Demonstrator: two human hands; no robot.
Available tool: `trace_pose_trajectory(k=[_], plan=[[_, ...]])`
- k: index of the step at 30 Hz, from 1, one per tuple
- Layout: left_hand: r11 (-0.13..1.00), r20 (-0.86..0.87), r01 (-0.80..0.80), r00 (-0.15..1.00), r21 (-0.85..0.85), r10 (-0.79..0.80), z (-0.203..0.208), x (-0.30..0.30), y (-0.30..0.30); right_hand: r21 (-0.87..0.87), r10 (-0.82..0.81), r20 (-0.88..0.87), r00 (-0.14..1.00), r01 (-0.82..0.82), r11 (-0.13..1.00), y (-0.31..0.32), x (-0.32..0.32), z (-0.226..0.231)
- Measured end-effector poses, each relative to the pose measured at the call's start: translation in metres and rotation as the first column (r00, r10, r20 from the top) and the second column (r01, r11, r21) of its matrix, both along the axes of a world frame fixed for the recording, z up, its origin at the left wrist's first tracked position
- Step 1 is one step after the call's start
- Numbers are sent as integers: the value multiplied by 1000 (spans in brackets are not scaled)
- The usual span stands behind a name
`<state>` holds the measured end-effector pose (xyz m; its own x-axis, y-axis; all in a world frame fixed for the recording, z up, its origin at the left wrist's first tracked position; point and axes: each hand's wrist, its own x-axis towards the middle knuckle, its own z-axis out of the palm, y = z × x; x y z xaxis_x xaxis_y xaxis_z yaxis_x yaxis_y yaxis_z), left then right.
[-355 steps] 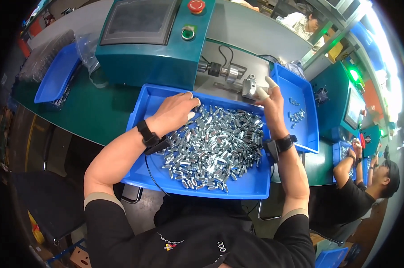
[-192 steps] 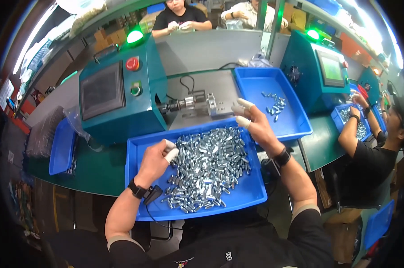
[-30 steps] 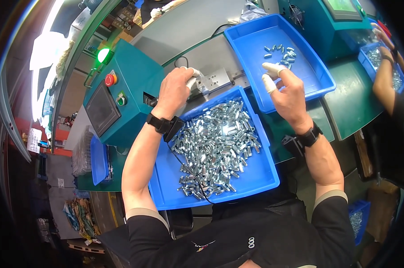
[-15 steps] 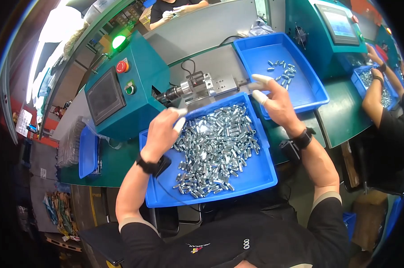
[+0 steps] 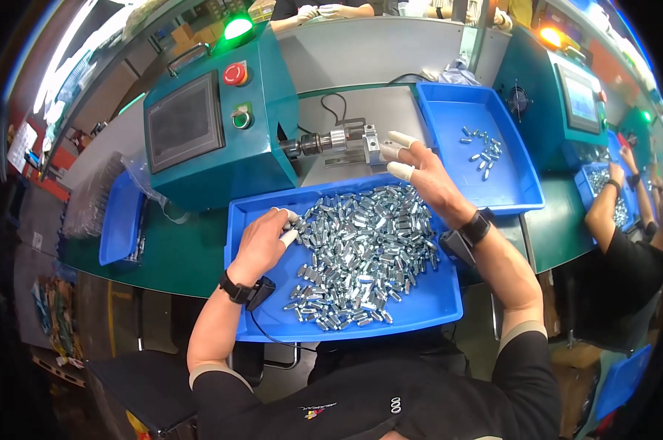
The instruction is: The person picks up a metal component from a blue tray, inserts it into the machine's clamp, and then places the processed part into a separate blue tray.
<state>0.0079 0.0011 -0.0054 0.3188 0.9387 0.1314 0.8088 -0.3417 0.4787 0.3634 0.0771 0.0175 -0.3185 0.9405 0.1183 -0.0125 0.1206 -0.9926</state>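
Small shiny metal parts (image 5: pixel 364 257) lie heaped in a blue tray (image 5: pixel 419 314) in front of me. At the heap's left edge is my left hand (image 5: pixel 262 242), its fingers bent inward and its fingertips among the parts. Whether one is pinched there cannot be made out. My right hand (image 5: pixel 436 180) reaches over the tray's far edge to a metal fixture block (image 5: pixel 372 143). Its thumb and fingers are apart, with no part visible between them. Pale covers sit on fingertips of both hands. A chuck-like spindle (image 5: pixel 315 142) points at the block from a green machine (image 5: pixel 262 165).
A second blue tray (image 5: pixel 511 194), at the far right, holds several scattered metal parts. The machine carries a dark screen (image 5: pixel 185 121), a red button (image 5: pixel 235 74) and a lit green lamp (image 5: pixel 237 29). Another person's arm (image 5: pixel 603 213) works at the right; a grey partition (image 5: pixel 375 55) stands behind.
My left hand has come down from the tray's far edge to the heap. My right hand has shifted onto the block from its right end. The whole view has turned slightly.
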Motion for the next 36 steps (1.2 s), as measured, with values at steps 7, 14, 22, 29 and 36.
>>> trace_pose_trajectory(k=[7, 14, 22, 29, 36], plan=[[998, 52, -33, 998, -52, 35, 3, -3, -1, -39, 32, 95, 995, -28, 999, 9, -20, 10], [997, 77, -29, 996, -71, 34, 4, -2, 0, -47, 57, 95, 994, -53, 997, 18, -20, 10], [993, 116, -56, 991, -107, 68, 2, 0, 4, -82, -23, 26, 999, 25, 996, 20, -24, -2], [984, 110, -76, 989, -164, 95, 8, -2, 4, -64, -76, 67, 995, 80, 995, 18, -32, 1], [981, 145, -83, 983, -174, 109, 9, -2, 1, -57, -105, 95, 990, 111, 992, 26, -32, 1]])
